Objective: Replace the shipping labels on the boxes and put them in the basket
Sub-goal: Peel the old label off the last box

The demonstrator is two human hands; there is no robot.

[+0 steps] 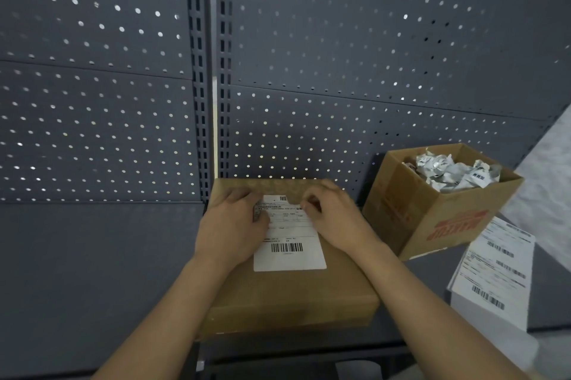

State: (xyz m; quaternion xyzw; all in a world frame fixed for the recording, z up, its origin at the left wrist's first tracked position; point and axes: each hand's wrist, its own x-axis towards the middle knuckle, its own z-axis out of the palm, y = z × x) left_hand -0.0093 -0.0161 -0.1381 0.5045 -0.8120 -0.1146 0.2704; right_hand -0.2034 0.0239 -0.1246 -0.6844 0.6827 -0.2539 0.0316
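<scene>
Two hands are working on the flat box (287, 296) lying mid-shelf. The left hand (234, 225) is pressing relaxed fingers onto the left edge of the shipping label (290, 249), and the right hand (335, 215) is pinching its upper edge. Further right, an open carton (438, 215) is holding crumpled paper.

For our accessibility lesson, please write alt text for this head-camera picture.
Two bare hands work on a white shipping label on a flat cardboard box: the left hand presses its left side, the right hand pinches its top edge. To the right stand an open box of crumpled paper and a stack of label sheets.
</scene>
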